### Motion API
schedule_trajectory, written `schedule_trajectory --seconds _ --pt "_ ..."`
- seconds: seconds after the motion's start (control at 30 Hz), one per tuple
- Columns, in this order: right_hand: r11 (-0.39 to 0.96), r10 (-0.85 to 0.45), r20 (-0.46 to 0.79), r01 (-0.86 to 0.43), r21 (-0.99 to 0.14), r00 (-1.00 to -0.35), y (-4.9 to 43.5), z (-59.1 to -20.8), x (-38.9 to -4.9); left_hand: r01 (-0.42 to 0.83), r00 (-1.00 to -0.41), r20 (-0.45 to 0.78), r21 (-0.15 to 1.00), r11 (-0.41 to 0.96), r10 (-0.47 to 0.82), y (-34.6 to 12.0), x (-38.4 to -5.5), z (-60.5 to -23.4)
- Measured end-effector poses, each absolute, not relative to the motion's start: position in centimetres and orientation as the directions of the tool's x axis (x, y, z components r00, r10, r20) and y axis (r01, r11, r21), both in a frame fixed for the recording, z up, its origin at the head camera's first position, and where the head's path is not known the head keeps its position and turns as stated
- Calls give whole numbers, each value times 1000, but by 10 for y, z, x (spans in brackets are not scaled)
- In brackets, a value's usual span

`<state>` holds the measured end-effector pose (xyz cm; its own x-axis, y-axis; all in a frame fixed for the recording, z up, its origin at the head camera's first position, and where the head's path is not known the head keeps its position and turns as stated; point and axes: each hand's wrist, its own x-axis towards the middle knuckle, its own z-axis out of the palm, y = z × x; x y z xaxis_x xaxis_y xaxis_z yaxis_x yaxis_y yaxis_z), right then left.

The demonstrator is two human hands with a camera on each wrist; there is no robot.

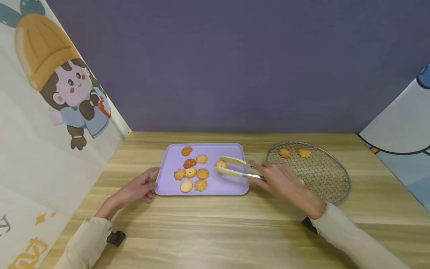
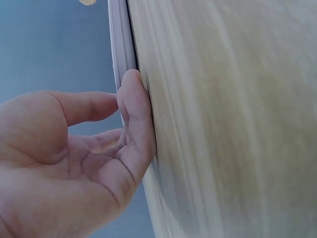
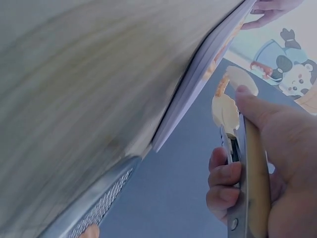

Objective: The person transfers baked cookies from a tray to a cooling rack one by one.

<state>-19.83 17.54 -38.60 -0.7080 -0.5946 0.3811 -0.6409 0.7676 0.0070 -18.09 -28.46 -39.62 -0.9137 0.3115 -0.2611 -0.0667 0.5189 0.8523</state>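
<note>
My right hand grips a pair of tongs with cream-coloured tips. Between those tips is a round swirled cookie, which appears raised over the right half of the purple tray. On the tray's left half lie several cookies, among them pretzel-shaped ones, flower-shaped ones and a plain round one. My left hand is at the tray's left edge; in the left wrist view its thumb and fingers pinch the rim.
Right of the tray, partly behind my right forearm, stands a round wire-mesh rack bearing flower-shaped cookies. Both rest on a wooden table. A dark panel rises behind it, with printed cloths at either side.
</note>
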Motion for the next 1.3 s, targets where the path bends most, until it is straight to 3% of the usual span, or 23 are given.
schedule_trajectory --seconds 0.4,0.77,1.07,1.3 --pt "799 -533 432 -601 -28 -728 208 -381 -182 -73 -911 -267 854 515 314 -283 -179 -400" --pt "792 -545 525 -608 65 -653 240 -376 -168 -78 -913 -271 850 521 306 -286 -180 -399" --pt "825 -512 484 -564 47 -709 265 -372 -161 -69 -914 -262 852 519 308 -288 -184 -400" --pt "834 -512 494 -544 93 -702 286 -375 -161 -69 -917 -260 850 522 303 -287 -183 -399"
